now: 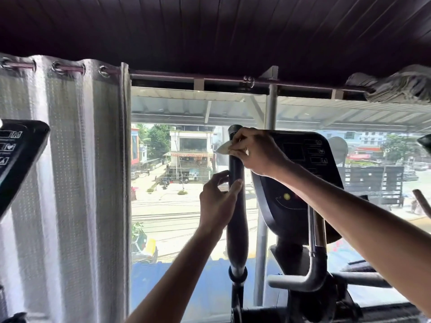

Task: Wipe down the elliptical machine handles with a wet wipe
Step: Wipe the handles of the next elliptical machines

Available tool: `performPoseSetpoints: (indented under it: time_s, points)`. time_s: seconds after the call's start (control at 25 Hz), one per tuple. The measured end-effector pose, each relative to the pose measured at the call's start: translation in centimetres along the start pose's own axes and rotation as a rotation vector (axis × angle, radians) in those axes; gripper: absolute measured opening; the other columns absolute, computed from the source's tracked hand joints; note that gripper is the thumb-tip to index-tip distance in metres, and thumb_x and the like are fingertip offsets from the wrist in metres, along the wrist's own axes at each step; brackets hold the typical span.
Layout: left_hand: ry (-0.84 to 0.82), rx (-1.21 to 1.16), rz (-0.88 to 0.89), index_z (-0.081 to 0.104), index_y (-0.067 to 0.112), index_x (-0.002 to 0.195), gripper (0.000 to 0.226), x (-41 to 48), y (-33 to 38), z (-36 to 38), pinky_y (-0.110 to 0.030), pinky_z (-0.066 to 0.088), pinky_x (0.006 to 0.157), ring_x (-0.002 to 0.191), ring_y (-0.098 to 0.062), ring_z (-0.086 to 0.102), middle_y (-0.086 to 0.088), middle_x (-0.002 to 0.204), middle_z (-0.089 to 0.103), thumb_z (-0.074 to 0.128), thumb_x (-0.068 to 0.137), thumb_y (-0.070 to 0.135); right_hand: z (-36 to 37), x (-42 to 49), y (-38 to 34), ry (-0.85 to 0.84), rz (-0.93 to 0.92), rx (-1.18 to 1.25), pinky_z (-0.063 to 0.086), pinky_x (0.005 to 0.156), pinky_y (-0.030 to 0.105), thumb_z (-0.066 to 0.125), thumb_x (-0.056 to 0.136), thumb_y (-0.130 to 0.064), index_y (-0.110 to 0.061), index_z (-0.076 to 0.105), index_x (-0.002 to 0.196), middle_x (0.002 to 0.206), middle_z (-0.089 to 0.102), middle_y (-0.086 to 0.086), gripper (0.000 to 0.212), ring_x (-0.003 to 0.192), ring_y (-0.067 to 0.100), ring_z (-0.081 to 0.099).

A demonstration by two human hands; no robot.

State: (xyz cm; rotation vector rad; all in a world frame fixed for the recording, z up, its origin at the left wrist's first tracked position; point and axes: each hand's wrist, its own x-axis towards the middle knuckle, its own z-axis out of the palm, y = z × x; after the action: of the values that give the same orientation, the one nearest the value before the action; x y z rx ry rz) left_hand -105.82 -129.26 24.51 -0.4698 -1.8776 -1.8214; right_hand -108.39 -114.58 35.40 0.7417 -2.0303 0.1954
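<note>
The elliptical's left moving handle (236, 229) is a tall black foam-covered bar standing upright in the middle of the view. My right hand (254, 152) wraps the handle near its top and presses a white wet wipe (224, 148) against it; a corner of the wipe sticks out to the left. My left hand (217, 201) holds the handle lower down, thumb in front and fingers curled behind it. The wipe's remaining part is hidden under my right hand.
The elliptical's black console (303, 159) stands right behind the handle, with a curved grey fixed handlebar (310, 276) below it. Another machine's console (16, 157) juts in at the left. A grey curtain (70, 183) hangs left of the big window (177, 183).
</note>
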Motion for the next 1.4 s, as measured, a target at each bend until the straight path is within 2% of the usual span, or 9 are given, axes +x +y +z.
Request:
performPoseSetpoints:
  time_s: [0.28,0.48,0.56,0.68,0.84,1.0,1.12,1.24,1.4]
  points:
    - [-0.005,0.005,0.025,0.069,0.024,0.128,0.041,-0.3,0.0,-0.1,-0.038,0.052,0.105,0.112,-0.006,0.067,0.015,0.114,0.073,0.077,0.09,0.035,0.1,4.2,2.2,0.054,0.069,-0.186,0.055,0.088,0.038,0.069,0.093,-0.012,-0.005,0.078,0.105,0.103,0.07,0.009,0.016,0.097,0.026,0.065]
    - [-0.016,-0.001,0.019,0.07,0.023,0.129,0.041,-0.3,0.2,-0.2,-0.032,0.052,0.103,0.11,-0.004,0.067,0.019,0.109,0.072,0.077,0.09,0.034,-1.0,9.4,1.9,-0.399,0.446,-0.038,0.048,0.084,0.025,0.061,0.099,-0.018,-0.012,0.075,0.114,0.123,0.071,0.007,0.022,0.111,0.023,0.066]
    - [-0.036,-0.009,0.016,0.07,0.025,0.126,0.038,-0.3,0.2,-0.5,-0.035,0.054,0.102,0.107,-0.007,0.07,0.025,0.103,0.069,0.078,0.09,0.035,-1.7,10.1,2.1,-0.461,0.462,-0.073,0.046,0.071,0.021,0.067,0.096,-0.019,-0.017,0.077,0.112,0.112,0.074,0.002,0.019,0.103,0.019,0.065]
    - [-0.058,-0.006,0.016,0.071,0.032,0.118,0.03,-0.1,0.1,-0.8,-0.042,0.055,0.101,0.104,-0.011,0.073,0.028,0.101,0.069,0.078,0.089,0.034,-2.3,9.2,2.3,-0.253,0.419,-0.079,0.048,0.068,0.023,0.078,0.088,-0.03,-0.016,0.08,0.102,0.095,0.077,0.002,0.02,0.088,0.015,0.069]
    - [-0.046,-0.013,0.033,0.071,0.035,0.113,0.027,-0.2,0.2,-0.8,-0.044,0.057,0.099,0.103,-0.011,0.073,0.024,0.105,0.072,0.078,0.087,0.036,-2.1,7.6,1.7,-0.294,0.519,0.061,0.046,0.072,0.025,0.068,0.096,-0.036,-0.014,0.077,0.111,0.109,0.076,0.007,0.029,0.092,0.016,0.067]
    - [-0.046,-0.015,0.035,0.07,0.029,0.123,0.039,-0.5,0.2,-0.9,-0.044,0.057,0.098,0.102,-0.011,0.074,0.02,0.107,0.072,0.079,0.087,0.038,-1.5,5.8,1.2,0.023,0.554,0.143,0.057,0.081,0.03,0.077,0.086,-0.038,-0.012,0.079,0.102,0.097,0.078,0.004,0.031,0.083,0.011,0.068]
    - [-0.051,-0.018,0.029,0.07,0.028,0.125,0.042,-0.4,0.1,-0.8,-0.044,0.057,0.098,0.102,-0.012,0.074,0.024,0.104,0.07,0.079,0.086,0.04,0.3,3.9,0.2,0.168,0.554,0.163,0.054,0.072,0.028,0.072,0.091,-0.037,-0.014,0.079,0.105,0.099,0.078,0.005,0.027,0.072,0.007,0.064]
    - [-0.041,-0.019,0.031,0.07,0.028,0.126,0.041,-0.6,0.1,-0.8,-0.044,0.056,0.1,0.104,-0.013,0.073,0.022,0.107,0.071,0.079,0.088,0.038,1.6,1.5,0.2,0.292,0.256,-0.015,0.059,0.082,0.029,0.072,0.093,-0.018,-0.014,0.077,0.111,0.109,0.076,0.004,0.019,0.091,0.016,0.074]
    - [-0.023,-0.052,0.007,0.068,0.03,0.13,0.045,-0.9,0.1,-0.3,-0.046,0.056,0.099,0.104,-0.015,0.073,0.016,0.116,0.073,0.077,0.088,0.043,0.2,2.2,2.1,0.09,0.071,-0.171,0.054,0.102,0.038,0.069,0.094,-0.013,-0.013,0.074,0.117,0.125,0.07,0.002,0.024,0.117,0.02,0.067]
